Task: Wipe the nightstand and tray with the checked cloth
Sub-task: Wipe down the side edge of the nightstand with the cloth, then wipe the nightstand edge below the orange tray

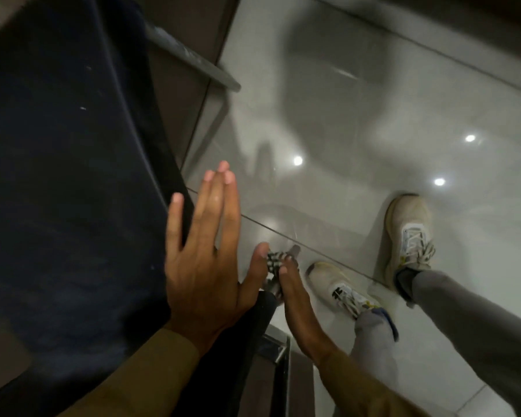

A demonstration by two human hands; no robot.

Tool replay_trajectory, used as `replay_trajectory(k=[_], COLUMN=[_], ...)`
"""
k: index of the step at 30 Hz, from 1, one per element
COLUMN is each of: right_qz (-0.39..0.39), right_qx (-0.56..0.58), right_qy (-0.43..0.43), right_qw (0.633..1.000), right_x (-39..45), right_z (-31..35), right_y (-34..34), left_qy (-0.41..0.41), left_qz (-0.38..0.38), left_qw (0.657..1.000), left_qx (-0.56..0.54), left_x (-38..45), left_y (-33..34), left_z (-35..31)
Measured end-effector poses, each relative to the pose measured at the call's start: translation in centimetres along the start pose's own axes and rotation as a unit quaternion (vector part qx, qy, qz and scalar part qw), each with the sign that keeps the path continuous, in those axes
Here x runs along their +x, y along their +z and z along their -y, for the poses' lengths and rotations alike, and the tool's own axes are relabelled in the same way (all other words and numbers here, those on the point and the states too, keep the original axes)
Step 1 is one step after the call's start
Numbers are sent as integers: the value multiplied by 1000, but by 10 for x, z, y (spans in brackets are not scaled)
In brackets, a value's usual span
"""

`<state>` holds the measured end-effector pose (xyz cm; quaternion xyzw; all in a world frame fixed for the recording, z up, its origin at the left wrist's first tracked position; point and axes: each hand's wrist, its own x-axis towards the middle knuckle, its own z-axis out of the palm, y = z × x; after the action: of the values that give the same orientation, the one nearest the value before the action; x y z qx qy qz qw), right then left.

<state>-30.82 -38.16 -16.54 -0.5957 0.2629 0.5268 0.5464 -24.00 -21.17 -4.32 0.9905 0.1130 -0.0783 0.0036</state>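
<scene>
My left hand [205, 251] is spread flat with fingers apart, held over the edge of a dark blue padded surface [66, 176]. Just to its right, my right hand [295, 299] points downward and grips a bunched black-and-white checked cloth [275, 263], which shows between the thumb of my left hand and my right fingers. Most of the cloth is hidden behind my hands. No nightstand top or tray can be made out in this view.
A glossy pale tiled floor [358, 130] fills the right side, with ceiling lights reflected in it. My two feet in off-white trainers [409, 233] stand there. A grey bar [190, 55] juts out at upper left, and a metal frame [278, 353] sits below my hands.
</scene>
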Motion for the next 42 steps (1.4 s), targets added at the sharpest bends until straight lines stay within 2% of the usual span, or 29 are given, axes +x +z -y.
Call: replay_trajectory(k=[3,8,11,13,15,19,25,28,32,35,37,42], right_qz=[11,15,-56,-67,-83,-85,-72,-48,92,134,137,71], right_qx=[-16,-4,85,137,156,167,117,102,46,55,75,55], right_qy=[-38,12,65,84,65,-40,-175,-190,-183,-233,-232,-184], right_qw=[999,1000,993,985,982,981,975,975,978,962,960,979], right_x=[-34,-42,-28,-14,7,46,82,84,77,89,111,175], right_z=[24,73,88,106,131,202,299,329,351,351,342,342], right_y=[10,4,-4,-7,-10,-13,17,56,133,163,168,164], left_qy=[-1,30,6,-20,-49,-95,-139,-171,-169,-158,-146,-128], left_qz=[29,64,20,-24,-47,-56,-35,-45,-39,-32,-40,-50], left_qw=[1000,996,996,998,995,988,974,965,966,970,971,973], left_qx=[-11,-55,-82,-63,-68,-109,-177,-194,-193,-184,-186,-185], left_x=[3,8,41,86,139,229,260,259,260,261,262,261], left_y=[-6,-10,-18,-26,-36,-49,-50,-50,-50,-50,-49,-48], left_z=[1,4,20,42,70,121,126,125,125,128,128,125])
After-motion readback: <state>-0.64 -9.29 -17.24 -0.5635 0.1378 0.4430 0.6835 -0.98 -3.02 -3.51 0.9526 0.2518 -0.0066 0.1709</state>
